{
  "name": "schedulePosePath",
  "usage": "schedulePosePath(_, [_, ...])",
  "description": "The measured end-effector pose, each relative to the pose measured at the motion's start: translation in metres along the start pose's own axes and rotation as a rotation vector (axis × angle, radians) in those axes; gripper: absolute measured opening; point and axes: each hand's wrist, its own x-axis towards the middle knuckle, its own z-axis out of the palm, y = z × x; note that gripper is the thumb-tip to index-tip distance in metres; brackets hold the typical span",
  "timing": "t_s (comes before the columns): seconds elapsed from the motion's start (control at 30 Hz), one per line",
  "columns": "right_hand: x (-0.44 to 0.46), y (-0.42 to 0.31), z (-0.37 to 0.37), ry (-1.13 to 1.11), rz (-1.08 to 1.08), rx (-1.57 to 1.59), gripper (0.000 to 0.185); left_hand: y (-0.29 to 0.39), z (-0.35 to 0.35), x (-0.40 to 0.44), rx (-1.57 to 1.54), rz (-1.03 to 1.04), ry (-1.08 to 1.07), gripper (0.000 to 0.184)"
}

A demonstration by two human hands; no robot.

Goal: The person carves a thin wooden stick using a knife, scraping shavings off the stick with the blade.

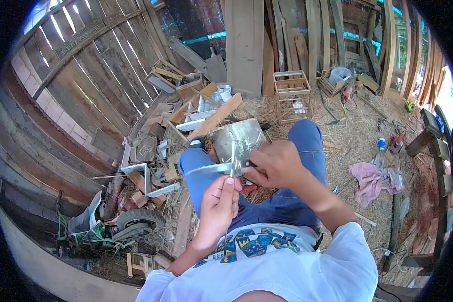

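My right hand [277, 163] is closed around the dark handle of a knife, with the fingers wrapped over it. The knife's blade [210, 169] points left above my left thigh. Pinched upright between the thumb and fingers of my left hand [220, 197] is a thin pale wooden stick [233, 150]. The blade crosses the stick just above my left fingertips and appears to touch it. Beyond my hands, a greyish flat board [238, 135] lies between my knees. Something small and red [248, 189] shows below my right hand, partly hidden.
Scrap wood, including a plank [217, 117], is piled at the left. A wheel [141, 221] lies lower left. A small wooden rack [293, 90] stands ahead. On the shaving-covered ground at the right are a pink cloth [371, 182], a blue can [381, 144] and a red tool [395, 143].
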Motion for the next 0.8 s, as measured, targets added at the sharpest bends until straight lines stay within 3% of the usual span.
schedulePosePath(0.7, [-0.003, 0.017, 0.008, 0.078, 0.099, -0.026, 0.035, -0.008, -0.002, 0.003, -0.028, -0.06, -0.031, 0.027])
schedulePosePath(0.77, [-0.004, 0.03, 0.009, 0.104, 0.161, -0.029, 0.035, -0.008, -0.006, 0.003, -0.026, -0.06, -0.026, 0.027])
schedulePosePath(0.8, [-0.003, 0.038, 0.011, 0.125, 0.368, -0.036, 0.035, -0.008, -0.007, 0.002, -0.028, -0.057, -0.028, 0.027])
